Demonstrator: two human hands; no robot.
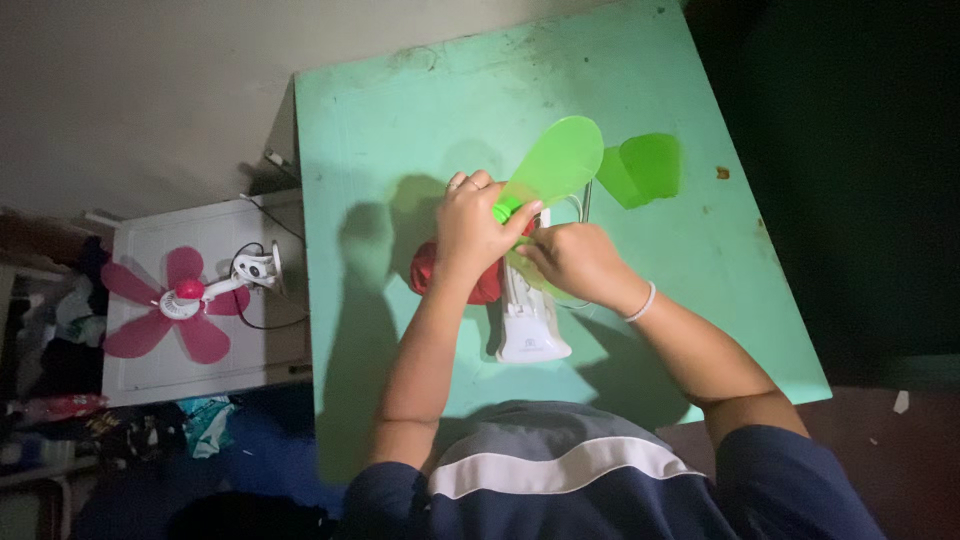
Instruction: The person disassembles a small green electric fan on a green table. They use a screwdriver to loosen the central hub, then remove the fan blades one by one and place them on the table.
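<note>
Seen from the head camera, a person works over a pale green tabletop (380, 130) at the centre of the frame. The left hand (470, 232) closes its fingers around the green hub of a small fan (530, 300), just above a red piece. The right hand (578, 262), a white bracelet at its wrist, presses its fingers together against the same hub. One green blade (556, 160) stands fitted at the hub; another green blade (640, 168) lies loose on the tabletop in the upper right, so the fan looks only partly put together. At the left edge of the frame, a finished pink fan (170, 305) rests on a white board (140, 375).
</note>
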